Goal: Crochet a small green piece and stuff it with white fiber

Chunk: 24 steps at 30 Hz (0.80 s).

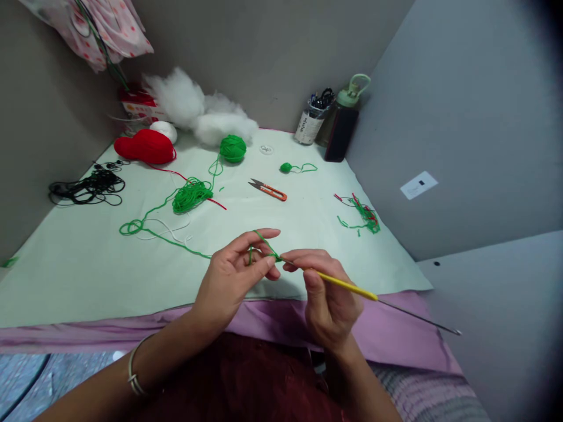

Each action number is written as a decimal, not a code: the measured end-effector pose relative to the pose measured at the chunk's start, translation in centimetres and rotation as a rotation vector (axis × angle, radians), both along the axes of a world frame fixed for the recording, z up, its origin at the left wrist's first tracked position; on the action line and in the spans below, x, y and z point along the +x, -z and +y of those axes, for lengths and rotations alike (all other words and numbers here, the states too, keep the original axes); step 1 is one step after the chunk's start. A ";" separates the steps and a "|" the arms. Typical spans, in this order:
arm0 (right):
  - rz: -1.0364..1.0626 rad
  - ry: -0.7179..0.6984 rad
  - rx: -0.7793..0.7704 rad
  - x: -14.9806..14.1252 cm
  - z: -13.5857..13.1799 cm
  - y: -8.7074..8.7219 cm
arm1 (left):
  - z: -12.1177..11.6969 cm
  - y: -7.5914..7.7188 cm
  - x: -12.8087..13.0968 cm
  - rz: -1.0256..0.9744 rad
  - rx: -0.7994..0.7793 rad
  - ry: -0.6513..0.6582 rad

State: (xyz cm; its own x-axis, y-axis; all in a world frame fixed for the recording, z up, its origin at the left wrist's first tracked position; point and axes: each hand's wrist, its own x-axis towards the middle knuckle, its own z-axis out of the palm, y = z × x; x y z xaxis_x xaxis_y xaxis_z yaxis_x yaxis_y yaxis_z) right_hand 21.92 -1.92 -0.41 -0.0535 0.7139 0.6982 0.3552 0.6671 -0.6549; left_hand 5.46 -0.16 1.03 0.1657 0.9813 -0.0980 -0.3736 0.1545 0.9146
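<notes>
My right hand (329,293) is closed around a crochet hook (347,285) with a yellow handle, its bare metal end sticking out to the lower right. The hook's other tip meets a small bit of green yarn work (276,257) at my left fingertips. My left hand (237,272) pinches that work between thumb and fingers, with green yarn (264,239) looped over the raised index finger. From this hand the strand runs left across the table to a loose loop (132,227) and on to a tangled green yarn bundle (192,196).
Orange thread snips (268,190) lie beyond my hands. Farther back are a green yarn ball (233,149), red yarn (145,146), white stuffing (220,126) and a small green piece (285,168). Black cord (97,184) lies left, yarn scraps (365,215) right. A bottle (349,97) stands by the wall.
</notes>
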 end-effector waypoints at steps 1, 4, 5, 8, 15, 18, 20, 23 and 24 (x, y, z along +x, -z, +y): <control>-0.056 0.006 0.031 0.0 0.1 0.1 | -0.1 0.0 0.1 0.013 0.001 -0.017; -0.271 0.110 0.170 -0.2 0.3 1.0 | -0.2 -0.1 0.3 -0.028 -0.034 -0.048; -0.329 0.158 0.215 -0.3 0.3 1.3 | -0.2 -0.1 0.3 -0.072 -0.067 -0.031; -0.318 0.207 0.233 -0.5 0.3 1.8 | 0.1 -0.2 0.1 -0.222 -0.219 0.100; 0.376 -0.021 -0.172 -0.9 1.0 0.5 | 0.6 -0.8 -0.4 -0.274 -0.256 0.130; 0.340 -0.024 -0.191 -1.3 1.1 0.4 | 0.3 -0.7 0.1 -0.220 -0.207 0.115; 0.189 0.052 -0.106 -1.3 0.7 0.6 | 0.2 -0.5 0.4 -0.196 -0.182 0.088; -0.115 0.189 0.051 -1.1 0.2 0.9 | 0.3 0.0 0.5 -0.239 -0.238 0.125; -0.170 0.204 0.080 -0.9 0.1 1.0 | 0.4 0.1 0.4 -0.270 -0.277 0.155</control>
State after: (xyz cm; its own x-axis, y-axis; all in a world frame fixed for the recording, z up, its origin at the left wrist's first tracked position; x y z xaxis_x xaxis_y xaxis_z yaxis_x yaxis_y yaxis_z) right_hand 21.01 -1.84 -1.37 -0.0351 0.6645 0.7464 0.5879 0.6177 -0.5223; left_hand 5.87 0.23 0.98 0.3652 0.8853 -0.2878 -0.5472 0.4543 0.7030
